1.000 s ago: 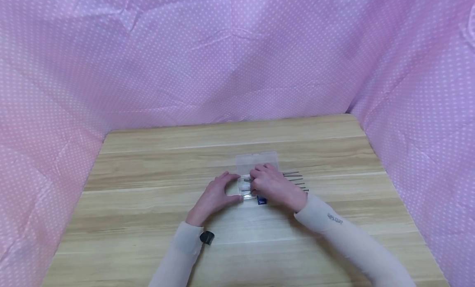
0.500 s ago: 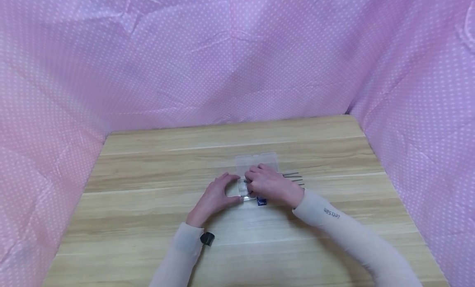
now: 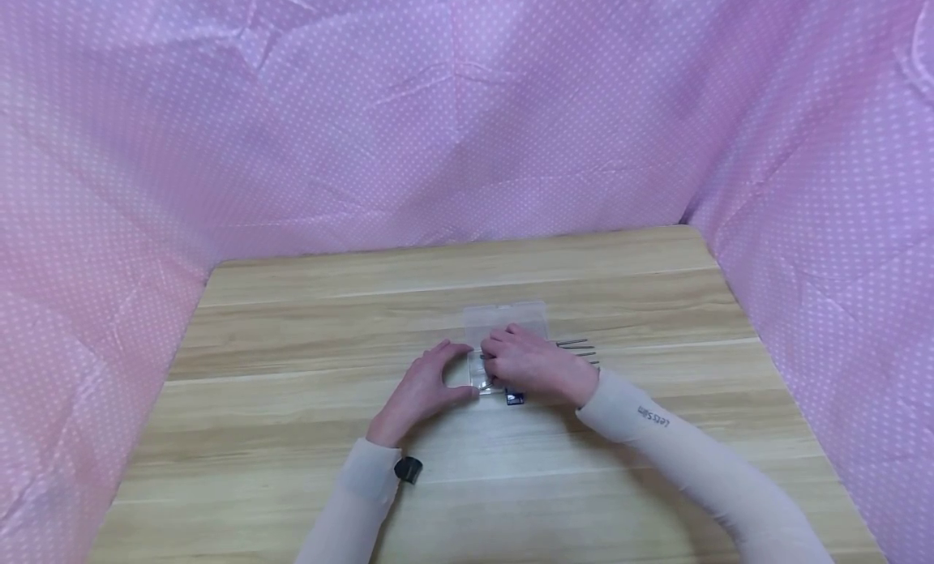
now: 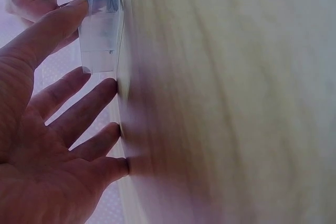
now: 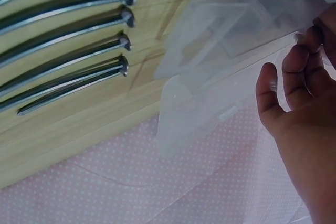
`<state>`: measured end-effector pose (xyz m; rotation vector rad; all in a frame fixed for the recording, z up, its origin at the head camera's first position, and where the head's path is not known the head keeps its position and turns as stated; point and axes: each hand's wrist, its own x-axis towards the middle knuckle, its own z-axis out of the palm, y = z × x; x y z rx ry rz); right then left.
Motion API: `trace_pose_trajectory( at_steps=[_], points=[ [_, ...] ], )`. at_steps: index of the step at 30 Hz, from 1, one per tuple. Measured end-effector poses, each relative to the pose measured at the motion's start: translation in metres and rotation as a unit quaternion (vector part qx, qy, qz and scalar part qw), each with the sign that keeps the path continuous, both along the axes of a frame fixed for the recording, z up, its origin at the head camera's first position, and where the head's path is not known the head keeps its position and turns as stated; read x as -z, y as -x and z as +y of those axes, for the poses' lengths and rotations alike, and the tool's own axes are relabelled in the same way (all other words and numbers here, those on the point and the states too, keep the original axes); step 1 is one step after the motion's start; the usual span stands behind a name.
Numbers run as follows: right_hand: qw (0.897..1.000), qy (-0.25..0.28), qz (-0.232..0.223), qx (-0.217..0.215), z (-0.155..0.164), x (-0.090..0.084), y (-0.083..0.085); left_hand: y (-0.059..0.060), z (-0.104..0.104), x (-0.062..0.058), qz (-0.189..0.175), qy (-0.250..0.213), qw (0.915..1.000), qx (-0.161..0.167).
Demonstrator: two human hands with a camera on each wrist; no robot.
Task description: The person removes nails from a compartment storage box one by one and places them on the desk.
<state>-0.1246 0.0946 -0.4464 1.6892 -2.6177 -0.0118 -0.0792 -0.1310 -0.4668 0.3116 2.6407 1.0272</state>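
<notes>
A small clear plastic box (image 3: pixel 477 371) lies on the table with its frosted lid (image 3: pixel 505 314) laid back behind it. My left hand (image 3: pixel 426 386) grips the box's left end, thumb at the near side and fingers at the far side. In the left wrist view, the thumb presses the box wall and the other fingertips reach the tabletop. Over the box's right part is my right hand (image 3: pixel 529 361), its fingers bent down into it; I cannot tell what the fingertips hold. Dark nails (image 4: pixel 111 1) show through the box wall. Several steel nails (image 5: pixel 73 17) lie side by side right of the box.
A small dark blue object (image 3: pixel 514 397) sits just in front of the box, near the right hand. The wooden table (image 3: pixel 292 321) ends at the back and sides against pink dotted cloth (image 3: pixel 365 143). A black band (image 3: pixel 408 468) is at the left wrist.
My right hand has shifted slightly left over the box. The lowest nail end, seen beside the right wrist a second ago, no longer shows. My left hand has stayed in place.
</notes>
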Motion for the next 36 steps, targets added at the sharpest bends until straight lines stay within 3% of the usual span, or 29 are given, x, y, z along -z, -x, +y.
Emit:
trace_pose_trajectory(
  at_steps=[16,25,36],
  points=[
    [1.0,-0.01,0.003,-0.007,-0.003,-0.001,0.001,0.0,-0.001,-0.003,-0.006,0.006,1.0,0.005],
    [0.997,0.049,-0.059,-0.013,0.004,0.007,0.005,0.0,-0.001,-0.003,-0.012,0.008,0.9999,0.002],
    [0.997,0.045,-0.058,-0.019,-0.007,0.006,0.007,0.003,-0.002,-0.004,-0.013,0.009,0.9999,0.005]
  ],
)
